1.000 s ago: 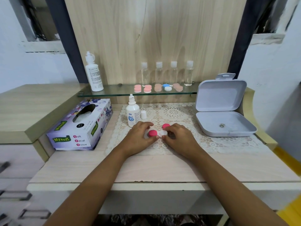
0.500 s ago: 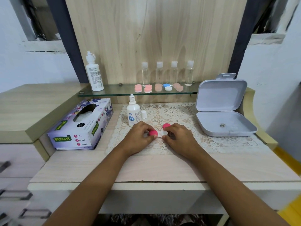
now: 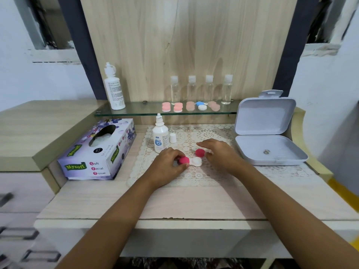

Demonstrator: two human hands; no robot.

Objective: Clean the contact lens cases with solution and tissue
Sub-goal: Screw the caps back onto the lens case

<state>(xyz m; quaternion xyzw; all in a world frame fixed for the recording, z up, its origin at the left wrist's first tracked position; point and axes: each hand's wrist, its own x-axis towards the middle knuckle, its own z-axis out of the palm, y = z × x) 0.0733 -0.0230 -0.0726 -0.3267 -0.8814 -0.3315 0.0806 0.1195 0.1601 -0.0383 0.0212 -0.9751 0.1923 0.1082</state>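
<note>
Doily (image 3: 194, 177) stops short of desk (image 3: 174, 202) edge; L hand (image 3: 167, 165) pinches pink cap (image 3: 184, 160).

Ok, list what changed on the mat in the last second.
The right hand let go of the lens case and drew back to the right, baring its white open well and the loose pink cap. The left hand still grips the case's capped end. The solution bottle, tissue box and cap stayed put.

White walls (image 3: 48, 80), wood back panel (image 3: 186, 45), pale desk (image 3: 194, 202)
</note>
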